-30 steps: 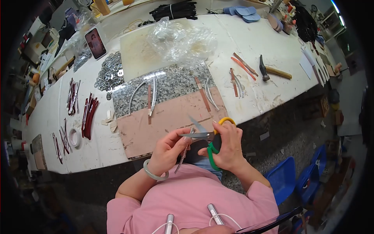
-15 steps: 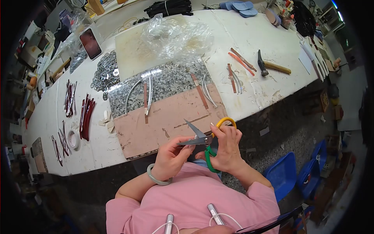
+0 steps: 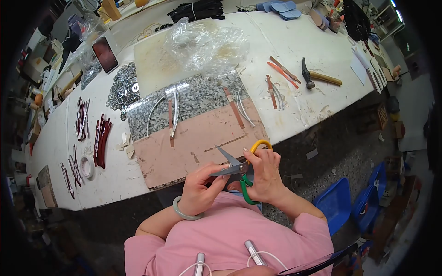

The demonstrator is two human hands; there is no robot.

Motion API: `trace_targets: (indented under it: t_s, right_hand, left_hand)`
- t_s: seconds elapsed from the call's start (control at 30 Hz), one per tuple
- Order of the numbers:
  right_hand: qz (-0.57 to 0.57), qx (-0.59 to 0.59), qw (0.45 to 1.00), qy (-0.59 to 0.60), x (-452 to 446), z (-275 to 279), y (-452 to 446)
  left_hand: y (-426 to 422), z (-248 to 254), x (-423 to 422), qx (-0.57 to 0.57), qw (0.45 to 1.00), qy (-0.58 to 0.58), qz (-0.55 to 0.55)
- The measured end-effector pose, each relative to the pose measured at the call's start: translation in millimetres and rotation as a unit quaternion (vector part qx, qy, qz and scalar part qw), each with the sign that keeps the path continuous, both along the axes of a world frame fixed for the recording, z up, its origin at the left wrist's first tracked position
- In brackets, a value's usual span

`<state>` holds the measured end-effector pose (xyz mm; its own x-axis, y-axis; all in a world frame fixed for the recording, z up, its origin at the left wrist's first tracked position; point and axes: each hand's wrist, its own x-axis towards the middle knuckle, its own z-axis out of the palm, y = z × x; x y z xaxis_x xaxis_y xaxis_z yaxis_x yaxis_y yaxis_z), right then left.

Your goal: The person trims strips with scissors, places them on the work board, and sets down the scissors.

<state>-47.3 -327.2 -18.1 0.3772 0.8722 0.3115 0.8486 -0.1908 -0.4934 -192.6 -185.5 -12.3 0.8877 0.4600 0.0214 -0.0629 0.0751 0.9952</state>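
Observation:
My right hand (image 3: pixel 265 177) grips scissors (image 3: pixel 240 168) with one yellow and one green handle. The blades are spread and point left, toward my left hand (image 3: pixel 200 187). My left hand is closed, thumb and fingers pinched beside the lower blade, on something mostly hidden by the fingers and the blade. Just beyond the hands lies a pinkish-brown board (image 3: pixel 184 154) on a speckled stone slab (image 3: pixel 202 94). Across both rest brown strips (image 3: pixel 170 119) and curved silvery strips (image 3: pixel 177 110).
A hammer (image 3: pixel 324 78) lies at the right, near orange and brown strips (image 3: pixel 282 73). Dark red strips (image 3: pixel 102 140), a tape roll (image 3: pixel 86 166) and a heap of metal rings (image 3: pixel 123 89) are at the left. Behind are crumpled plastic (image 3: pixel 207 46) and a phone (image 3: pixel 105 54).
The scissors and my right hand have shifted slightly left and down, the blades still spread. The narrow strip that hung below my left hand no longer shows. The phone screen has darkened.

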Motion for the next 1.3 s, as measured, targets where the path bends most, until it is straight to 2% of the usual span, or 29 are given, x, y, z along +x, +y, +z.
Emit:
trace_targets:
  t_s: [0.37,0.53,0.83,0.93,1.07,1.13,1.23,1.3]
  right_hand:
    - [0.005,0.025,1.000,0.015,-3.0,-7.4,-1.1]
    - [-0.001,0.059,0.998,0.022,-5.2,-8.4,0.4]
    - [0.015,0.051,0.995,0.087,-7.1,-13.7,-8.5]
    - [0.014,0.049,0.991,0.123,-8.0,-11.2,-10.6]
    - [0.028,0.024,0.973,0.229,-9.7,-8.9,-17.4]
    - [0.030,-0.024,0.955,0.293,-10.3,-3.8,-22.3]
    - [0.038,-0.030,0.912,0.407,-15.0,-11.7,-28.3]
    - [0.042,-0.019,0.902,0.429,-17.3,-10.7,-28.6]
  left_hand:
    - [-2.8,2.0,0.6,0.008,1.000,0.003,0.015]
    - [-3.9,6.1,0.5,-0.045,0.999,0.023,0.017]
    - [-1.1,4.8,2.5,-0.037,0.998,0.053,0.006]
    - [1.5,1.9,2.6,-0.045,0.997,0.059,-0.008]
    - [5.1,3.5,3.9,-0.084,0.993,0.072,-0.031]
    - [7.2,2.6,4.8,-0.133,0.986,0.092,-0.043]
    - [13.0,1.2,5.4,-0.183,0.973,0.124,-0.066]
    - [14.1,1.0,6.2,-0.200,0.967,0.137,-0.073]
